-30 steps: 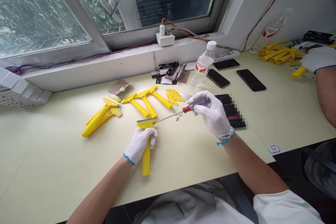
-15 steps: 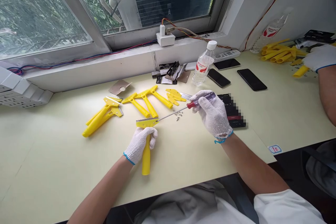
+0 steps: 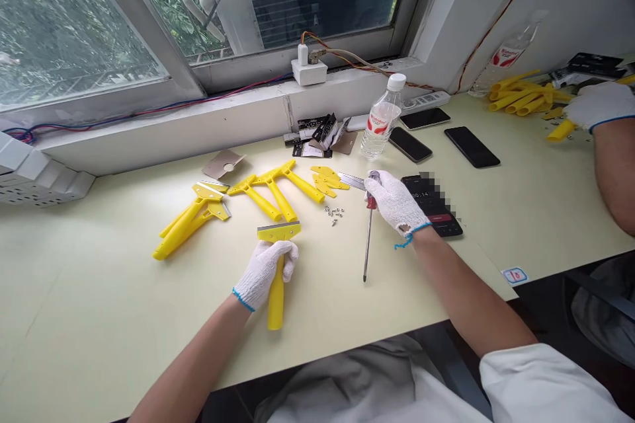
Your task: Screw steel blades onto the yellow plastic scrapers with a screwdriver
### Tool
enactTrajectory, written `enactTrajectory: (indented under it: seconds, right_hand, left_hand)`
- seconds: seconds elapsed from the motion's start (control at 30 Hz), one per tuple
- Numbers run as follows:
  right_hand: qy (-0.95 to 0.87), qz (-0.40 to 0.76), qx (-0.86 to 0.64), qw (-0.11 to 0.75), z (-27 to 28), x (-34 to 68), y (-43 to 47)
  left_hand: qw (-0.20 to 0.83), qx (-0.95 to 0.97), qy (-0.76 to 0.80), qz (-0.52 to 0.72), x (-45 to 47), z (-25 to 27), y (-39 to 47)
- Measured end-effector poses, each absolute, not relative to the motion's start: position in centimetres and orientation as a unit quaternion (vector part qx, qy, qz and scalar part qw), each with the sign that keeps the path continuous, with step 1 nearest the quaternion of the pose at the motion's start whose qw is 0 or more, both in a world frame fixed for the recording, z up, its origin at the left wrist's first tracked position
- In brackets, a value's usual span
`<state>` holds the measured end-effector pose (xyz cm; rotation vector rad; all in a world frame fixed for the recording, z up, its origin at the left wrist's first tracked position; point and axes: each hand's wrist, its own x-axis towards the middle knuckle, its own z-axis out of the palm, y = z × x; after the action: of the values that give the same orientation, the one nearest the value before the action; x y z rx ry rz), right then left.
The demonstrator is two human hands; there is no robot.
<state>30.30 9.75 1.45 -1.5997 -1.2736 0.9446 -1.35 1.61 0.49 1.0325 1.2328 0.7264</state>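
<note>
My left hand, in a white knit glove, is closed round the handle of a yellow scraper. Its wide head with a metal blade edge points away from me. My gloved right hand grips a screwdriver by its handle, the shaft hanging down toward the table, away from the scraper. Between the hands and farther back lie several small screws, yellow plates and metal blades. More yellow scraper handles lie beyond my left hand, and scrapers with blades lie to the left.
A water bottle stands near the sill, with phones to its right. One phone with a lit screen lies by my right wrist. Black card packaging is piled at the back. Another person's gloved hand works at far right.
My right hand has drawn the screwdriver's tip away from the scraper head and swung the shaft from pointing left to pointing down. My left hand keeps its hold on the scraper.
</note>
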Motion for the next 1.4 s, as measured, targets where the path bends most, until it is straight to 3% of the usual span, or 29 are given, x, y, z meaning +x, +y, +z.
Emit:
enactTrajectory:
  seconds: [0.3, 0.5, 0.73, 0.97, 1.07, 1.13, 1.17, 1.27, 1.4]
  right_hand:
    - [-0.492, 0.366, -0.656, 0.44, 0.0, 31.0, 10.8]
    - [-0.569, 0.281, -0.712, 0.3, 0.7, 31.9, 10.6]
    - [-0.586, 0.232, -0.738, 0.239, 0.1, 31.7, 10.3]
    - [-0.593, 0.172, -0.748, 0.244, 0.9, 31.2, 9.5]
    - [-0.612, 0.145, -0.718, 0.298, 1.9, 29.5, 8.2]
    - [-0.63, 0.236, -0.641, 0.37, 2.1, 27.5, 7.1]
    - [-0.62, 0.346, -0.588, 0.387, 2.0, 26.4, 6.5]
    - [-0.471, 0.657, -0.468, 0.357, 1.1, 23.3, 5.1]
    - [-0.291, 0.813, -0.389, 0.321, 0.0, 21.4, 4.0]
  left_hand:
    - [0.638, 0.456, 0.534, 0.316, -1.2, 0.5, 1.4]
    - [0.641, 0.456, 0.529, 0.318, -1.2, 0.6, 1.4]
    - [0.646, 0.461, 0.519, 0.319, -1.2, 0.5, 1.3]
    - [0.657, 0.46, 0.509, 0.312, -1.0, 0.7, 1.0]
    - [0.675, 0.451, 0.502, 0.3, -0.9, 0.6, 0.7]
    - [0.692, 0.446, 0.487, 0.291, -0.8, 0.4, 0.4]
    - [0.701, 0.446, 0.478, 0.287, -0.8, 0.4, 0.3]
    - [0.723, 0.446, 0.451, 0.274, -0.6, 0.2, -0.1]
    - [0.745, 0.412, 0.429, 0.301, -0.5, 0.2, -0.3]
